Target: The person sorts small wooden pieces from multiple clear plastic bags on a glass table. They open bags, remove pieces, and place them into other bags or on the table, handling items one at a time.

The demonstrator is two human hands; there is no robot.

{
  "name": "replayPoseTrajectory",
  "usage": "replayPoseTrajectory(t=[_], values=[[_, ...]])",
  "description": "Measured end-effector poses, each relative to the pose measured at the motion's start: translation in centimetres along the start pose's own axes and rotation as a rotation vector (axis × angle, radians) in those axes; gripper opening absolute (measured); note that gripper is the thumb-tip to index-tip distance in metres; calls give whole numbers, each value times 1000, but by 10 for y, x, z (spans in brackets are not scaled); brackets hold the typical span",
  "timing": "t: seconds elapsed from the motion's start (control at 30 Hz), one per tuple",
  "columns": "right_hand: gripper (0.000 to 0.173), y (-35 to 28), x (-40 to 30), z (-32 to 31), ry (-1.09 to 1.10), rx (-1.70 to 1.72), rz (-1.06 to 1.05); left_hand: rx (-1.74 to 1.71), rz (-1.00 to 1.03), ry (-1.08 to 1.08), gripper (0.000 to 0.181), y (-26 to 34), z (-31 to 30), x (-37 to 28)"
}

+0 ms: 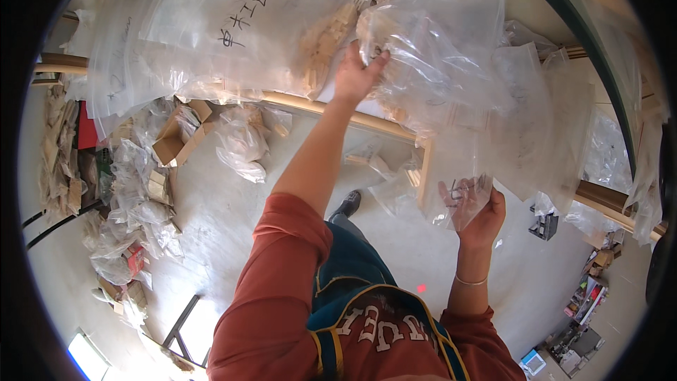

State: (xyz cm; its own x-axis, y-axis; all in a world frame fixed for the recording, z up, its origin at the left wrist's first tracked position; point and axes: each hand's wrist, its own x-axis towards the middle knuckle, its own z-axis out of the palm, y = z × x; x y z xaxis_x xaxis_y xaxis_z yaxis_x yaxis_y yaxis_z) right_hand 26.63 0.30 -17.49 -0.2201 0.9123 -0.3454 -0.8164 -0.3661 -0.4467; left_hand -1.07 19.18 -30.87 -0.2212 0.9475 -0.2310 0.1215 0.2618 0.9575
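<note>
My left hand (358,75) reaches forward over the table and pinches the edge of a clear plastic bag (428,58). Pale wooden pieces show at that bag's left end and below it. Lower and to the right, my right hand (478,211) holds the corner of another clear plastic bag (457,156) that hangs over the table's edge. Dark handwriting is on that corner, and my fingers show through the film. Left of my left hand lies a large zip bag (243,26) with handwriting, holding small wooden pieces (328,42).
More plastic bags (521,116) overhang the wooden table edge (296,101) on the right. Below on the floor are an open cardboard box (180,137), a filled plastic bag (240,140) and a black crate (543,224). Bagged material (137,196) is heaped along the left side.
</note>
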Motion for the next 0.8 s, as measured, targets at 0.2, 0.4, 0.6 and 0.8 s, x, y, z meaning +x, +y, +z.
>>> replayPoseTrajectory(t=[0.2,0.4,0.6,0.8], values=[[32,2,19,16,117,-46,-20,271,-98,130,96,-18,10,10],[37,4,26,26,32,-116,-33,161,372,590,84,-38,-29,-77],[39,4,25,21,107,-98,-28,-484,-99,845,78,-31,-105,-55],[30,6,20,18,167,-131,-1,-769,-231,791,36,-13,-110,-44]])
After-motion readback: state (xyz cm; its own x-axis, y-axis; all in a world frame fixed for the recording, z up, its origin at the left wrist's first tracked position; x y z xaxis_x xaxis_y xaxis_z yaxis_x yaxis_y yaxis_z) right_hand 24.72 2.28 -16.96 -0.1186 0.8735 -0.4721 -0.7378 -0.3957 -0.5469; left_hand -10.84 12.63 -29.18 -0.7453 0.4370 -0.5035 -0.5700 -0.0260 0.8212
